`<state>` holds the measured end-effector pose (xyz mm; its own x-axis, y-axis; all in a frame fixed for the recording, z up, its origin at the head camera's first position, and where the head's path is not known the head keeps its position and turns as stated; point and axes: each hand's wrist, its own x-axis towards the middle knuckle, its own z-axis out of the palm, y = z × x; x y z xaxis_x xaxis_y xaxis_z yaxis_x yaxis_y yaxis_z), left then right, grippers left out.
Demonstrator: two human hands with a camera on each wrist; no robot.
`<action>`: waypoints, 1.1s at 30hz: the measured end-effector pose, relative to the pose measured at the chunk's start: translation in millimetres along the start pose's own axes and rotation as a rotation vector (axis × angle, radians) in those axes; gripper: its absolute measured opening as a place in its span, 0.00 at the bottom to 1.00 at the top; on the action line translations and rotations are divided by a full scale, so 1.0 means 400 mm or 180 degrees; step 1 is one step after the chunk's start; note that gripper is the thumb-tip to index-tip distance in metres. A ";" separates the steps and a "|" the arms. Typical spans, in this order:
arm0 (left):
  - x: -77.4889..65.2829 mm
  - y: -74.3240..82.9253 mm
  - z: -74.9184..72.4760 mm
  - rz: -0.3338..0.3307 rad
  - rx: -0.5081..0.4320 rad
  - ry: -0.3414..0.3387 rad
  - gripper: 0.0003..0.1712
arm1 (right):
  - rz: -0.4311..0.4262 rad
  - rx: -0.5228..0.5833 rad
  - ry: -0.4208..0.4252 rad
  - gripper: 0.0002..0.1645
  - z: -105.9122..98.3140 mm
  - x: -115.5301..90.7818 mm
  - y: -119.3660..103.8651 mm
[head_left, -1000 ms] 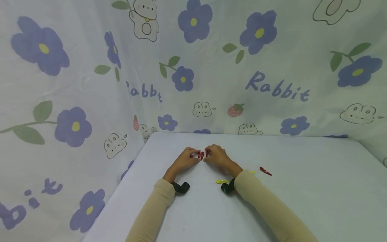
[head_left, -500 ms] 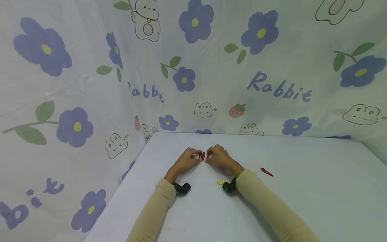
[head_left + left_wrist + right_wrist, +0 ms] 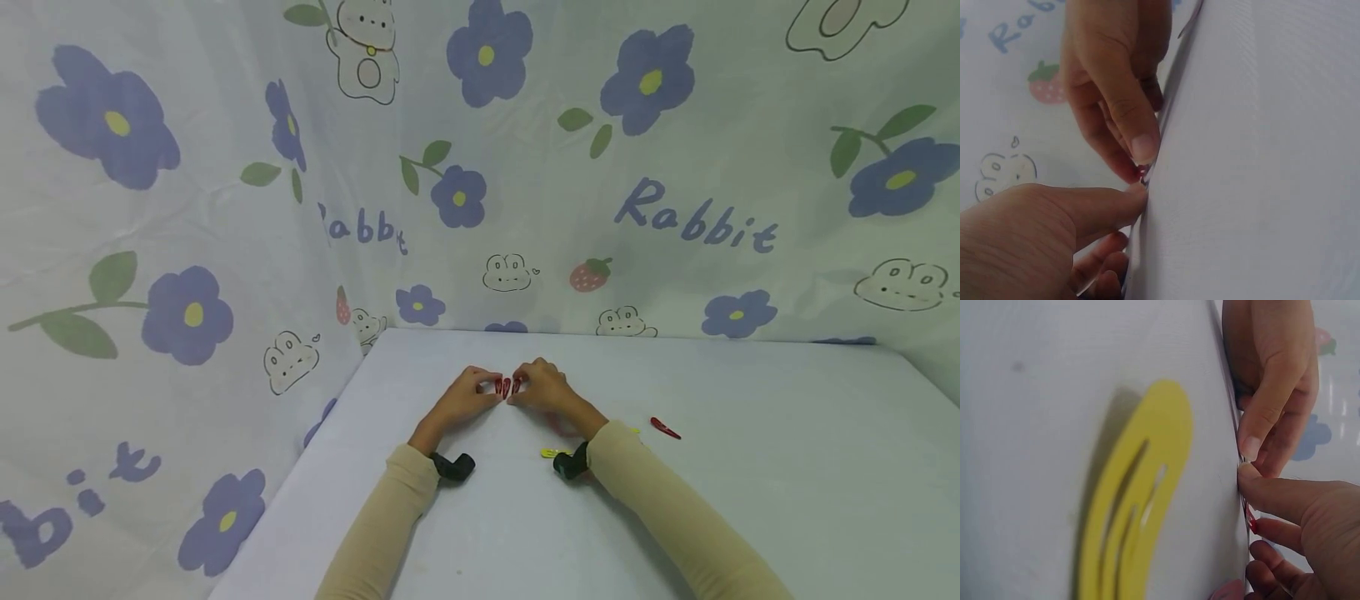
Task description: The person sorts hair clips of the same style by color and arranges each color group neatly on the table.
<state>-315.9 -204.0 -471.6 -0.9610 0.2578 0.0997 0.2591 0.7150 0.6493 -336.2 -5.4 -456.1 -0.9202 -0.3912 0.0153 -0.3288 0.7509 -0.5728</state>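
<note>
From my end I see three small red hair clips close together in a short row on the white table [image 3: 495,525], between the person's two hands; the left clip [image 3: 498,387], the middle clip [image 3: 506,388] and the right clip [image 3: 516,387] all point roughly toward the far edge, slim and glossy, with pale glints along them; whether the first two touch, I cannot tell. The left hand [image 3: 467,397] has thumb and finger pinched on the ends of the left clip; the right hand [image 3: 543,388] pinches the right clip the same way; the middle clip sits in the gap between their fingertips. My wrist views look almost along the tabletop, so the red shows there only as slivers by the fingers. Well off to the right lies a fourth red clip [image 3: 665,428], slanted, one end broader, the other tapering; nearer the person, by the right wrist, is a yellow clip [image 3: 551,453]; my right wrist view has it large and somewhat blurred, a bright yellow curved body with a rounded end and long narrow slots; a second yellow piece [image 3: 635,431] peeks out beside the right sleeve [image 3: 660,500], mostly hidden.
</note>
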 end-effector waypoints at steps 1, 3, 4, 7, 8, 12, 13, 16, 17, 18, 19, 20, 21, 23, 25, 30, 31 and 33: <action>0.000 0.001 0.000 -0.0008 0.0008 -0.0006 0.25 | 0.0004 -0.0004 0.0004 0.28 0.000 -0.001 0.000; -0.001 0.004 0.000 -0.0017 0.0011 -0.0017 0.25 | -0.0006 -0.0016 0.0020 0.28 0.000 -0.001 0.000; -0.002 0.005 0.000 -0.0023 0.0017 -0.0023 0.25 | -0.0011 -0.0031 0.0020 0.28 0.000 -0.001 0.000; -0.004 0.006 0.001 -0.0016 0.0009 -0.0023 0.25 | -0.0037 -0.0070 0.0036 0.28 0.001 -0.003 -0.001; -0.004 0.007 0.001 -0.0008 0.0004 -0.0015 0.24 | -0.0040 -0.0076 0.0041 0.28 0.002 -0.003 0.000; -0.006 0.012 0.000 0.0028 0.0005 0.0009 0.24 | -0.0070 -0.0097 0.0066 0.28 0.001 -0.002 0.001; -0.007 0.013 -0.001 0.0033 0.0008 0.0007 0.24 | -0.0074 -0.0105 0.0068 0.28 0.000 -0.001 0.002; -0.009 0.016 -0.003 0.0014 0.0007 -0.0010 0.24 | -0.0084 -0.0136 0.0065 0.28 0.000 0.001 0.002; -0.009 0.016 -0.003 0.0011 0.0007 -0.0013 0.24 | -0.0079 -0.0138 0.0061 0.28 0.000 0.001 0.002; -0.009 0.016 -0.004 -0.0001 0.0004 -0.0017 0.25 | -0.0074 -0.0136 0.0057 0.28 0.000 0.001 0.001; -0.008 0.016 -0.003 -0.0009 -0.0001 -0.0015 0.25 | -0.0065 -0.0126 0.0046 0.28 0.000 0.001 0.001; -0.008 0.016 -0.004 -0.0022 -0.0009 -0.0016 0.25 | -0.0061 -0.0120 0.0041 0.28 0.000 0.001 0.001; -0.008 0.016 -0.003 -0.0029 -0.0012 -0.0013 0.24 | -0.0059 -0.0111 0.0040 0.28 0.000 0.001 0.001; -0.007 0.017 -0.004 -0.0046 -0.0021 -0.0012 0.24 | -0.0061 -0.0103 0.0041 0.27 0.001 0.002 0.001; -0.007 0.017 -0.004 -0.0064 -0.0029 -0.0022 0.25 | -0.0072 -0.0107 0.0048 0.27 0.001 0.003 0.002; -0.007 0.016 -0.003 -0.0064 -0.0029 -0.0034 0.25 | -0.0102 -0.0121 0.0075 0.27 0.002 0.004 0.005; -0.006 0.015 -0.003 -0.0062 -0.0026 -0.0032 0.25 | -0.0106 -0.0116 0.0076 0.27 0.003 0.004 0.005; -0.007 0.015 -0.003 -0.0065 -0.0025 -0.0033 0.25 | -0.0102 -0.0112 0.0077 0.27 0.003 0.005 0.004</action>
<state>-311.9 -201.2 -467.3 -0.9650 0.2501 0.0785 0.2388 0.7150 0.6571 -338.1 -5.6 -458.1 -0.9138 -0.4027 0.0532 -0.3651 0.7566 -0.5425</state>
